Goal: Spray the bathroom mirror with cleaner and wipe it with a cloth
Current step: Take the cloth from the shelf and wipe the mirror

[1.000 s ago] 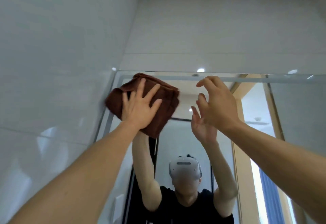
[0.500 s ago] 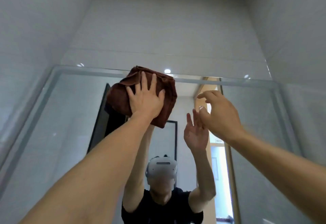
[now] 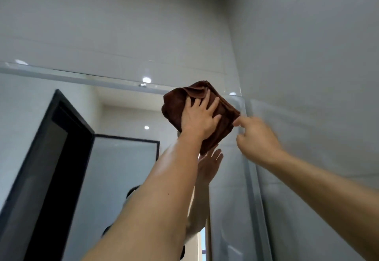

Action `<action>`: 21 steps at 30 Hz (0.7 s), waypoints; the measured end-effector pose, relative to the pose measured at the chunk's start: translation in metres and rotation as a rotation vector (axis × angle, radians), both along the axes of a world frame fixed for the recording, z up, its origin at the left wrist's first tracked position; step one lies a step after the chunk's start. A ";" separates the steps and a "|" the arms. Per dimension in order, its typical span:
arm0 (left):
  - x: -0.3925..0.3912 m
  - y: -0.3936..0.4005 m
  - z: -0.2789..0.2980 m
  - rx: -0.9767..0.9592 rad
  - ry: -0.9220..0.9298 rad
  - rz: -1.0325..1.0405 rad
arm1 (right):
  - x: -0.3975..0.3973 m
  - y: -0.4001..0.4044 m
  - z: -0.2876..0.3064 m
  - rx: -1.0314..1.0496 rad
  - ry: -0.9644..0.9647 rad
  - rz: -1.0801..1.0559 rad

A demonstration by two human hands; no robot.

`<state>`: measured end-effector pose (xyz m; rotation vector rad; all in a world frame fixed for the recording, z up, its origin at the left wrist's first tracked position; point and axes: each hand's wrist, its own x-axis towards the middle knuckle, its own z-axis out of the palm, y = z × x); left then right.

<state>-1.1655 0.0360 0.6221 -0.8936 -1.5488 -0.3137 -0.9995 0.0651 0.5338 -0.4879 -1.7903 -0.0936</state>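
Observation:
A folded dark brown cloth (image 3: 221, 115) lies flat against the bathroom mirror (image 3: 114, 166) near its top right corner. My left hand (image 3: 200, 120) presses it to the glass with fingers spread and straight. My right hand (image 3: 256, 139) hovers just right of the cloth, blurred, its fingers loosely curled and holding nothing, one fingertip near the cloth's right edge. The mirror reflects both raised arms and a dark door frame. No spray bottle is in view.
Grey tiled wall (image 3: 123, 24) rises above the mirror's top edge. A second tiled wall (image 3: 307, 55) meets the mirror at the right, forming a corner close to the cloth. Ceiling lights show as reflections in the glass.
My left hand has slid the cloth along the mirror's top from the left corner to the right corner. My right hand moved with it and stays empty.

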 end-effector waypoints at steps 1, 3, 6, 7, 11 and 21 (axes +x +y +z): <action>0.008 0.014 0.001 -0.039 0.019 -0.003 | 0.007 0.004 0.002 0.004 -0.014 -0.018; 0.024 0.042 0.005 -0.116 0.059 -0.012 | 0.019 0.011 0.005 0.001 -0.023 -0.039; 0.039 0.072 0.019 -0.188 0.061 -0.103 | 0.035 0.018 0.011 0.013 -0.015 -0.051; 0.041 0.078 0.025 -0.200 0.035 -0.146 | 0.040 0.022 0.013 0.021 -0.014 -0.058; 0.041 0.083 0.029 -0.199 0.078 -0.157 | 0.052 0.031 0.014 0.025 0.012 -0.089; 0.031 0.064 -0.097 -0.344 0.257 -0.091 | 0.039 0.026 -0.009 0.030 0.056 -0.104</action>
